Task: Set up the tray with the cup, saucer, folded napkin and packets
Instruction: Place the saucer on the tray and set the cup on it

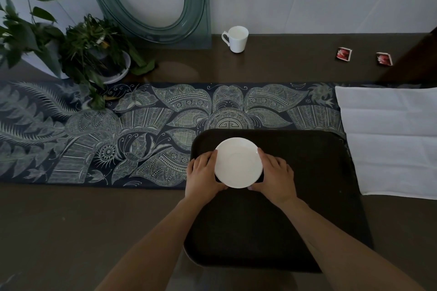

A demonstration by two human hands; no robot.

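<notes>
A white saucer (238, 162) is over the far left part of a dark rectangular tray (307, 196). My left hand (203, 172) grips the saucer's left rim and my right hand (275, 173) grips its right rim, fingers curled round the edge. Whether the saucer touches the tray I cannot tell. A white cup (236, 38) with its handle to the left stands upright at the back of the table. Two red packets (344, 54) (384, 58) lie at the back right. A white napkin (390, 139) lies spread flat to the right of the tray.
A patterned dark blue runner (94, 134) crosses the brown table under the tray's far edge. Potted plants (78, 49) stand at the back left. A teal oval frame (151, 0) leans against the wall behind the cup.
</notes>
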